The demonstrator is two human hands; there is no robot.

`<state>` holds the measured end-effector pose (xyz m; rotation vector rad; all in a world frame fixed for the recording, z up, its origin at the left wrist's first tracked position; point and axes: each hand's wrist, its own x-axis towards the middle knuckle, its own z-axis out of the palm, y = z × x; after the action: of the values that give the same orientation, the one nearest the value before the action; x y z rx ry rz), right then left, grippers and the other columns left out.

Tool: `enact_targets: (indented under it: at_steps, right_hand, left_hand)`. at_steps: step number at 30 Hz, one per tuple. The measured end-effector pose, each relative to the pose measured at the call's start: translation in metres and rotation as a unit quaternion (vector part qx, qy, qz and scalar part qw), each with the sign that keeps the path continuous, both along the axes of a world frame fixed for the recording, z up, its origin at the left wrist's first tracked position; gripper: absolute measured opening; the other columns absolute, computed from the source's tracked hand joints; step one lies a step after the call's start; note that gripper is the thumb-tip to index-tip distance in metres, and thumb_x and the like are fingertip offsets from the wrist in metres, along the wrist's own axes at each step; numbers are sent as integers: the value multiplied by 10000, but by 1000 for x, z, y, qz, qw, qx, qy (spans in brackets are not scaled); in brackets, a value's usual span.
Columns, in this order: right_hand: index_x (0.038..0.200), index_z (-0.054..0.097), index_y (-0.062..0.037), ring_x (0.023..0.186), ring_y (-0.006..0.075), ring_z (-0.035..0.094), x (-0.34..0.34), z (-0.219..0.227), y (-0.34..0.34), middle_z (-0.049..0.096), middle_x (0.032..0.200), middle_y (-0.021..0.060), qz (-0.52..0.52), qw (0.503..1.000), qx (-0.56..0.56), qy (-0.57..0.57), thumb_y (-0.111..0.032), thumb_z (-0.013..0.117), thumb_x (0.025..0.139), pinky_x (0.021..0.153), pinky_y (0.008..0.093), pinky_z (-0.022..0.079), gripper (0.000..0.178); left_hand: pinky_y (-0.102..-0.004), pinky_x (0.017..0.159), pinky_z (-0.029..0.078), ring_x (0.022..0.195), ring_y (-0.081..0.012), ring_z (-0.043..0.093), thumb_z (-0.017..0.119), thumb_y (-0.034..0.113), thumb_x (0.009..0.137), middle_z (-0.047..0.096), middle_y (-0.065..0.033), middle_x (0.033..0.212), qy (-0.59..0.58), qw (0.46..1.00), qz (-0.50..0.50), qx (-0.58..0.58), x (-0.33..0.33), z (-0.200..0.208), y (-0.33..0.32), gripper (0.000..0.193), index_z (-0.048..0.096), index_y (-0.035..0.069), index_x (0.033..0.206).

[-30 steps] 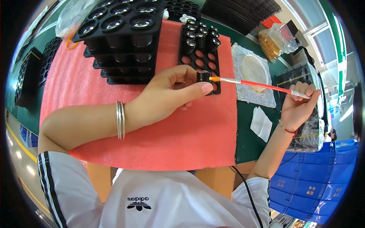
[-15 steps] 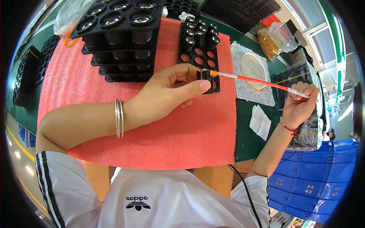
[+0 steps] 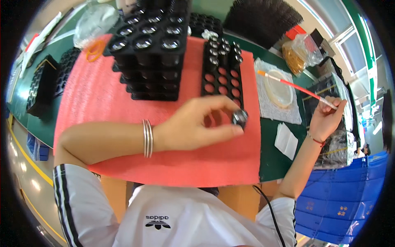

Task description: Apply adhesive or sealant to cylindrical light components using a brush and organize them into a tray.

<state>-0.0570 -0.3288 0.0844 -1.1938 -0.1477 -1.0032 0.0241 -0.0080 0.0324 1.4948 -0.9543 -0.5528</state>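
Between the thumb and fingers of my left hand (image 3: pixel 193 125) is a small black lens barrel (image 3: pixel 240 118), its shiny glass end facing up. It sits just below the near end of a black tray with round holes (image 3: pixel 222 82). Several similar lens barrels (image 3: pixel 224 48) stand in that tray's far part. A red-handled paintbrush (image 3: pixel 294 85) is gripped at its rear end by my right hand (image 3: pixel 325 117). Its orange bristle tip points left, over the near side of a round pale dish (image 3: pixel 269 91), apart from the lens barrel. Whether the bristles touch anything cannot be told.
Stacked black trays of lenses (image 3: pixel 150 53) rise at the left on a pink foam mat (image 3: pixel 107 107). A folded white paper (image 3: pixel 286 141) lies right of the mat. Farther off are a bag of rubber bands (image 3: pixel 297 55) and a dark stack of trays (image 3: pixel 259 20).
The brush tip has left the lens barrel and swung away to the right, over the dish. My left hand still holds the barrel, now turned with its glass upward. The whole view has shifted slightly.
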Motion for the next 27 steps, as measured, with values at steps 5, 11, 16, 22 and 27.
enact_targets:
  at_steps: [5,11,16,22,27]
  right_hand:
    - [682,439,-80,514,96,319,0,-2,4,372,544,3,-25,999,31,8,-277,432,936,505,231,266,322]
    - [683,446,-78,509,92,314,-2,2,9,377,544,5,-37,999,30,5,-276,433,936,500,229,263,321]
    - [684,446,-75,500,89,310,-1,3,7,381,542,7,-36,999,30,3,-285,427,938,498,223,264,330]
    - [688,449,-69,503,89,311,-4,2,8,390,546,11,-42,999,15,6,-279,427,939,500,225,267,328]
    - [692,455,-65,507,93,314,-4,2,8,391,548,13,-34,999,13,8,-278,427,938,505,228,268,327]
  left_hand:
    - [-226,504,415,596,-120,536,742,211,686,603,-37,763,-292,947,-26,-130,2,76,25,299,616,32,890]
    - [-211,491,372,535,-81,478,717,240,710,587,-25,669,-433,839,325,53,39,131,62,259,634,23,823]
    - [-242,529,325,552,-71,388,686,326,718,548,-1,649,-464,785,389,130,106,108,77,297,648,45,808]
    - [-253,525,334,539,-96,419,670,389,730,503,-18,595,-483,771,377,172,120,95,76,365,635,27,763]
    - [-259,529,343,541,-101,436,669,396,730,482,-21,582,-469,769,387,198,119,96,74,377,630,21,755]
